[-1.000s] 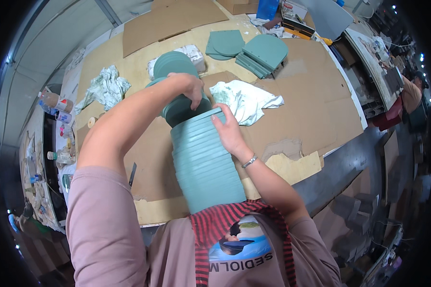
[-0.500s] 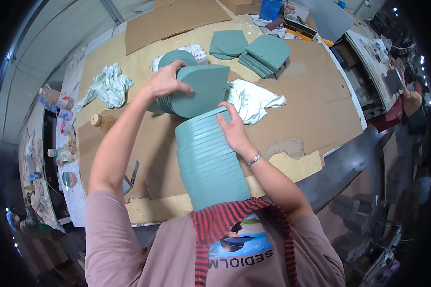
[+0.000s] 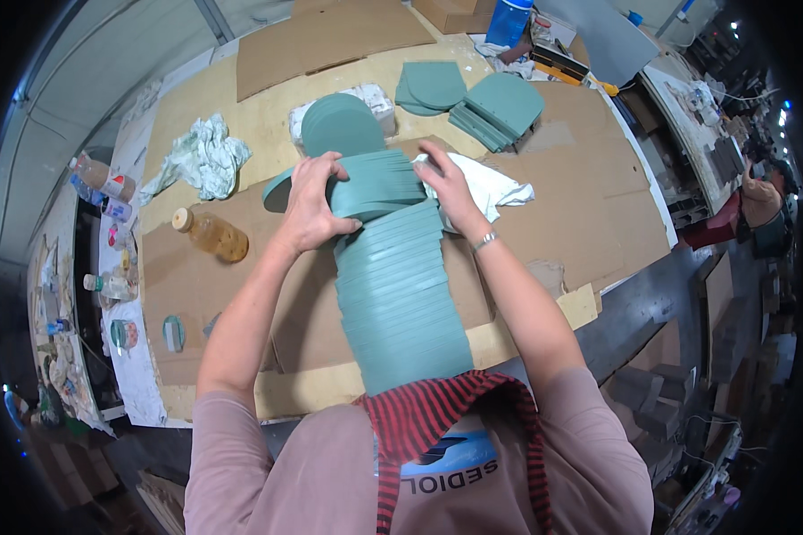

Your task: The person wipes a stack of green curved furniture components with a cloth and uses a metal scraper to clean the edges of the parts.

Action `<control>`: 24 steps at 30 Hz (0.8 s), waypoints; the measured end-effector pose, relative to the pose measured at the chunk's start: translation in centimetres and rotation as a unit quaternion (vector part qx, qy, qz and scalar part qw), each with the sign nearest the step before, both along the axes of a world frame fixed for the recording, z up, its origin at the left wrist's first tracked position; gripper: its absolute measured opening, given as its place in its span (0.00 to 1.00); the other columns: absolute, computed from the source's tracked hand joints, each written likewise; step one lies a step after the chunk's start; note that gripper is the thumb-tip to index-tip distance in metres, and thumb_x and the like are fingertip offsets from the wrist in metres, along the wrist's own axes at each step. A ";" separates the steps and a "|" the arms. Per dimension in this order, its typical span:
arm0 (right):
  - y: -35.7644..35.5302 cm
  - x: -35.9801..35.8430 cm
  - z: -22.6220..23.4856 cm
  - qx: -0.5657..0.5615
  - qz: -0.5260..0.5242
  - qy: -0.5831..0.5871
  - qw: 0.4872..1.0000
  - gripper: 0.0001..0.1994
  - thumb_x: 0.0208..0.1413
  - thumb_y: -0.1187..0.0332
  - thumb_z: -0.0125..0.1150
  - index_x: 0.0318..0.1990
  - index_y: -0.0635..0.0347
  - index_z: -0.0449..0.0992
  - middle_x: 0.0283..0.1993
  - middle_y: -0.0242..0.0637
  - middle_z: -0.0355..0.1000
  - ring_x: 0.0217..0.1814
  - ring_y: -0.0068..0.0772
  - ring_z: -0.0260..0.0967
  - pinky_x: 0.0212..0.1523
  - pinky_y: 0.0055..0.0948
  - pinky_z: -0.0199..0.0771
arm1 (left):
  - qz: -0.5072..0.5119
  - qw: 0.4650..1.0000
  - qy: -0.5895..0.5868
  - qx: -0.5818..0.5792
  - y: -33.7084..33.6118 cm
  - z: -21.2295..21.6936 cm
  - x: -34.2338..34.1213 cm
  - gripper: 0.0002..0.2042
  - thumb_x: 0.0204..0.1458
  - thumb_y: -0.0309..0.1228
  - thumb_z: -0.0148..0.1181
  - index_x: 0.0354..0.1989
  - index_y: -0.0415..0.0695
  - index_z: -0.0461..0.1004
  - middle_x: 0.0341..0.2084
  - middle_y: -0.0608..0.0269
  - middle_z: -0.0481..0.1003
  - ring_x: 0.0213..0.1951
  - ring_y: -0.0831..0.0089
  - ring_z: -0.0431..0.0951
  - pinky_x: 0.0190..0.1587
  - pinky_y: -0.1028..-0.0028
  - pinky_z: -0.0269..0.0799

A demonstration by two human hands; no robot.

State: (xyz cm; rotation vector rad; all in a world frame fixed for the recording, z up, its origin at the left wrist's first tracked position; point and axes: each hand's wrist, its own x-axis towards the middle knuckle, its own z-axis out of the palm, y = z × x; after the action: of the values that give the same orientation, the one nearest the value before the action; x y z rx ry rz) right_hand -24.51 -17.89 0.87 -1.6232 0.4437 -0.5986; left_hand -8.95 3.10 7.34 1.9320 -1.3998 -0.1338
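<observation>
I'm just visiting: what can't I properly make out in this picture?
All in the head view:
Near end of the long green row: hidden behind the striped apron.
Part of the white cloth: covered by the right hand.
Middle of the pale block: behind the round green pieces.
What the co-worker at far right is doing: too small, blurred.

Bottle [image 3: 219, 239] left of panel row [image 3: 406, 303] | cloth [image 3: 492, 189] right | panel pile [image 3: 341, 127] behind, apparently against block [image 3: 382, 107]

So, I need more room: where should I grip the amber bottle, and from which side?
Probably around the rounded body of the amber bottle, below its pale cap, coming from the person's left: the body is broader than the cap, and the left hand and green panels are to its right.
</observation>
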 end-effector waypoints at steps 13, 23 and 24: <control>0.3 2.2 1.3 0.245 0.043 -0.038 0.968 0.21 0.66 0.65 0.53 0.63 0.64 0.67 0.56 0.39 0.71 0.56 0.28 0.68 0.57 0.27 0.68 | 0.003 0.996 0.050 -0.076 -1.0 -0.9 -0.6 0.34 0.21 0.31 0.76 0.43 0.44 0.67 0.57 0.51 0.68 0.57 0.50 0.65 0.62 0.56 0.60; 1.1 2.7 2.2 -0.063 0.050 0.095 0.992 0.22 0.61 0.72 0.55 0.62 0.60 0.66 0.58 0.53 0.71 0.61 0.51 0.68 0.62 0.36 0.65 | -0.059 0.995 -0.064 -0.055 -0.2 -0.5 1.2 0.30 0.43 0.36 0.69 0.57 0.40 0.71 0.52 0.50 0.73 0.55 0.51 0.71 0.61 0.59 0.65; 1.1 2.6 1.9 -0.062 0.049 0.095 0.992 0.22 0.61 0.72 0.55 0.62 0.60 0.66 0.58 0.53 0.71 0.61 0.51 0.68 0.62 0.36 0.65 | -0.004 0.989 -0.136 -0.061 -0.1 -0.4 2.4 0.30 0.44 0.35 0.69 0.59 0.42 0.69 0.53 0.51 0.73 0.56 0.52 0.70 0.61 0.59 0.64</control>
State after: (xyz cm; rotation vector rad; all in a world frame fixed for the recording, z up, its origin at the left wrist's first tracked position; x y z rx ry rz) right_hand -21.89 -16.77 2.74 -1.8179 0.4713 -0.4044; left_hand -6.58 3.01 6.98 1.8957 -1.5528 0.2159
